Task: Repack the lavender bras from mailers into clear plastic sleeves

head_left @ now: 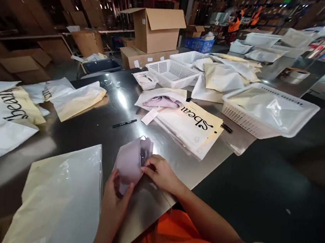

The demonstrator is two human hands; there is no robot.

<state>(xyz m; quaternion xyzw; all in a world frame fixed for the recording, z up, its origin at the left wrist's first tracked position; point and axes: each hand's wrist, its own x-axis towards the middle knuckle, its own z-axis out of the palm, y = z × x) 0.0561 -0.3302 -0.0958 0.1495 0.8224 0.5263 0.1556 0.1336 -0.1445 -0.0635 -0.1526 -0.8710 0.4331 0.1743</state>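
Lilac pouch [128, 162] held by the near edge of the steel table [85, 136]; left hand [115, 199] gripping its lower side; right hand [161, 171] pinching its open rim; black marker [124, 123] lying beyond.

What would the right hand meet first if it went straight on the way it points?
The lilac item held in the left hand. The right hand's fingertips are already at its near edge; whether they're pinching it isn't clear.
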